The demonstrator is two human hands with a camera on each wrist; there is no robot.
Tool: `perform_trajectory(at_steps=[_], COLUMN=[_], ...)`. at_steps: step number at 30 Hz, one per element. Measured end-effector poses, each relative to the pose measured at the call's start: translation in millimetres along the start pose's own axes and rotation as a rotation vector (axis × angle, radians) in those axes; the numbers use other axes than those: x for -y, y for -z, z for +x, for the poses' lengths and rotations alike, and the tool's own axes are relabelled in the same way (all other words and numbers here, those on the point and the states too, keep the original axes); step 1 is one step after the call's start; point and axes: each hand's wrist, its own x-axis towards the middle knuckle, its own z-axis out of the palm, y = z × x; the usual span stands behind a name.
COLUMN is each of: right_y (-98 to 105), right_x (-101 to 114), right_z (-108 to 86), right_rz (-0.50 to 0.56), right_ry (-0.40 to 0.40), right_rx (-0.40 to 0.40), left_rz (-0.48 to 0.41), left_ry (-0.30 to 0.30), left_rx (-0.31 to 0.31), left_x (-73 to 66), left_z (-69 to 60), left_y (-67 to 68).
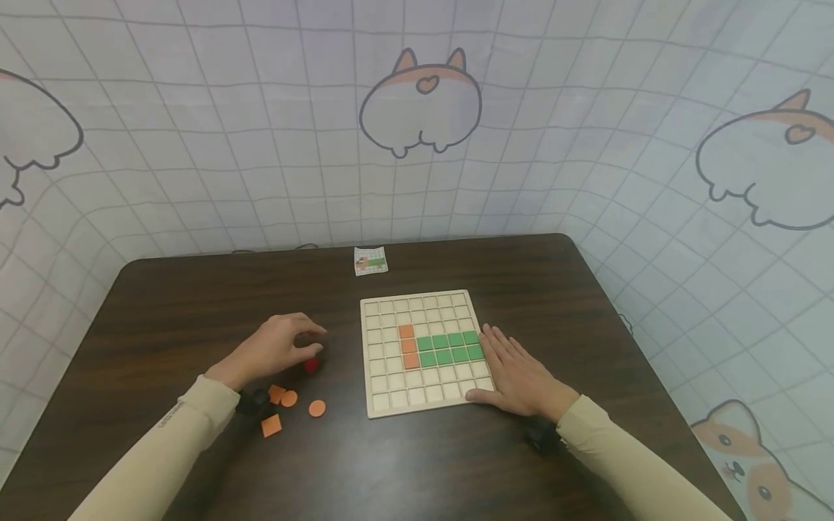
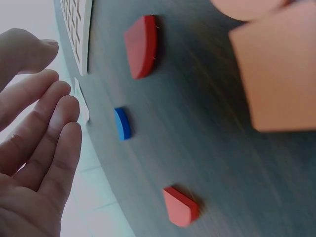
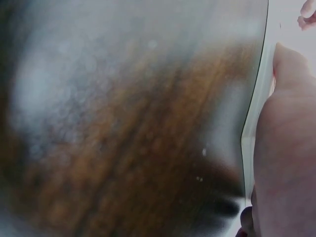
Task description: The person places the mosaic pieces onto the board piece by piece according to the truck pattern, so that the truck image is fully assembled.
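The left hand [image 1: 274, 349] is over the table left of the board, fingers loosely bent and nothing between them; a red piece [image 1: 312, 365] lies just below its fingertips. In the left wrist view the hand [image 2: 42, 138] is beside two red pieces [image 2: 141, 47] and a blue piece [image 2: 122, 124], touching none. The right hand [image 1: 521, 373] rests with extended fingers along the right edge of the cream grid board [image 1: 384, 401]. On the board are three orange squares [image 1: 409, 346] in a column and two rows of green squares [image 1: 444, 356]. The right wrist view shows the hand [image 3: 289, 148] up close.
Orange squares [image 1: 271, 425] and orange round pieces [image 1: 317, 409] lie near the left wrist. A small picture card [image 1: 371, 261] lies beyond the board, near the table's far edge. Patterned cloth [image 1: 293, 145] hangs behind the dark table [image 1: 391, 470].
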Motion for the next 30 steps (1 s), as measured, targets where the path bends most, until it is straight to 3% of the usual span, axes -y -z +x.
perform_trajectory(at_steps=[16, 30], right_y=[-3, -4], right_x=[-3, -2], right_z=[-0.5, 0.0], right_rz=[0.007, 0.016], right_ry=[0.002, -0.001], right_rx=[-0.008, -0.009], left_rz=[-0.036, -0.078], left_ry=[0.032, 0.059], left_rx=[0.021, -0.013], left_x=[8.3, 19.5], left_z=[-32.1, -45.5], left_y=[1.3, -4.1])
